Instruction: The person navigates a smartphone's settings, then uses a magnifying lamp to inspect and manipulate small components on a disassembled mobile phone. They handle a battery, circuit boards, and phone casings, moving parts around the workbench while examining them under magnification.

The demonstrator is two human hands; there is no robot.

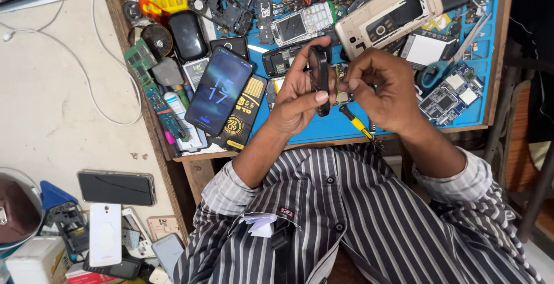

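My left hand (297, 93) holds a small dark phone body (319, 76) upright on its edge above the blue work mat (323, 125), thumb against its lower end. My right hand (384, 85) is closed at the phone's right side, its fingertips touching the edge. A yellow-handled screwdriver (355, 121) sticks out below my right hand, and I cannot tell whether that hand grips it. Both forearms come out of striped shirt sleeves.
A lit smartphone (219, 91) leans left of my hands over flat black-and-yellow packets (245, 117). Circuit boards (453, 93), a beige phone shell (389, 13), a keypad phone (303, 23) and several loose parts crowd the mat. More phones (115, 187) lie on the floor at lower left.
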